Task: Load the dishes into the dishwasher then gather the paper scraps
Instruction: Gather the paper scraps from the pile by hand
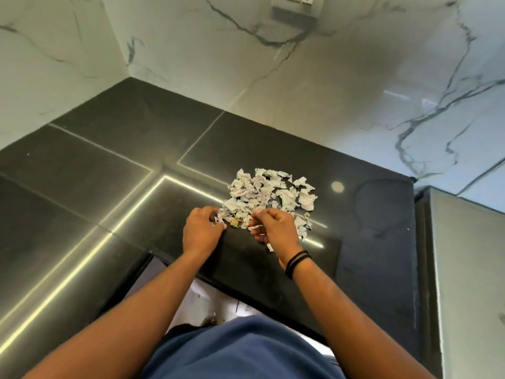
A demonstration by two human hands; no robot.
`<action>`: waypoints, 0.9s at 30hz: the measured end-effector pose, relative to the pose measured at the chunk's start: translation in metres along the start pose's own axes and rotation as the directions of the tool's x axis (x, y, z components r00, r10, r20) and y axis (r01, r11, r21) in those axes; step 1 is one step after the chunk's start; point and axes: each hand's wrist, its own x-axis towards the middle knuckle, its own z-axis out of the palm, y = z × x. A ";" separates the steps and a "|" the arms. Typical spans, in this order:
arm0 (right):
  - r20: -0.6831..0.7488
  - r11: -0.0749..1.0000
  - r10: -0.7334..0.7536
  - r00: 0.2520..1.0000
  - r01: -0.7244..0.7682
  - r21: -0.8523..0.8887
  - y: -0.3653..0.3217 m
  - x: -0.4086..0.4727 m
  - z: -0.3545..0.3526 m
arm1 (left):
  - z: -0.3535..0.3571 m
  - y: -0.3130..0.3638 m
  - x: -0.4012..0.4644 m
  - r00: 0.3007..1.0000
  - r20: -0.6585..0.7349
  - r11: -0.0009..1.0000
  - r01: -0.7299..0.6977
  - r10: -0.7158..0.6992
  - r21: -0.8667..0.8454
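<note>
No dishes or dishwasher in view, so this looks like the scrap part. The paper scraps (269,194) sit mostly bunched mid-frame on the black counter (109,165). Left hand (200,231) and right hand (276,231) each pinch bits at the pile's lower edge (a few strays remain lower right).

left hand (200,232): fingertips are curling under, hiding what they are pinching | right hand (276,231): is covering some paper scraps (269,192) | small yellow-brown bit (235,222): too small to tell | wall socket (296,6): top is being cut off
</note>
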 end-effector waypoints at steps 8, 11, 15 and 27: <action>-0.023 0.994 -0.042 0.999 0.039 -0.101 0.001 0.015 0.020 | 0.004 -0.001 0.012 1.000 0.021 0.994 0.013 -0.010 -0.113; -0.055 0.969 -0.124 0.991 0.109 -0.221 0.007 0.021 0.021 | 0.002 0.004 0.013 0.998 0.053 0.978 0.051 -0.041 -0.203; 0.014 0.851 -0.267 0.964 0.243 -0.466 0.011 0.024 0.019 | 0.006 0.009 0.009 0.996 0.066 0.950 0.074 -0.056 -0.302; 0.183 0.745 -0.459 0.869 0.489 -0.454 0.001 0.031 0.011 | -0.013 0.035 0.006 0.907 0.415 0.687 0.350 -0.077 -0.637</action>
